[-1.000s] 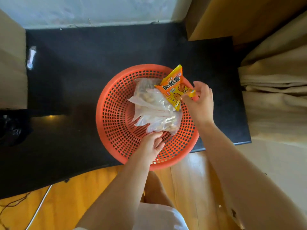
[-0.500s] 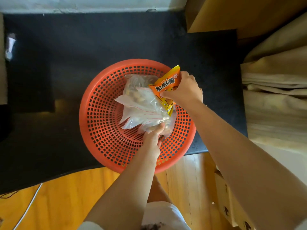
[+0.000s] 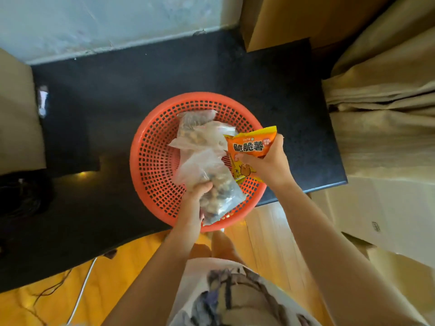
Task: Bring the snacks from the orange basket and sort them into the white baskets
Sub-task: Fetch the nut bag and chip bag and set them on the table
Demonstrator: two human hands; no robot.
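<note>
A round orange basket (image 3: 150, 161) with a grid of small holes sits on a black surface (image 3: 117, 90), its near rim hanging past the surface edge over the yellow wooden floor (image 3: 117, 274). Two clear plastic bags lie in it: the far bag (image 3: 200, 130) rests against the back wall of the basket, holding brown and dark lumps that are too blurred to name, and the near bag (image 3: 214, 182), filled with the same kind of mixed pieces, stretches from the middle of the basket toward its front rim. The left hand (image 3: 197, 194) has its fingers curled round the lower part of the near bag, gripping it from the left side. To the right, one orange and yellow snack packet (image 3: 250, 147) is held upright over the right side of the basket; it carries large dark Chinese characters reading 脆脆薯 on a white outline, a small round red badge whose writing is too small to read, and a yellow cartoon figure lower down. The right hand (image 3: 268, 163) pinches this packet at its middle, thumb on the front and fingers behind. Cardboard boxes (image 3: 353, 208) and beige folded cloth (image 3: 381, 118) stand at the far right.
</note>
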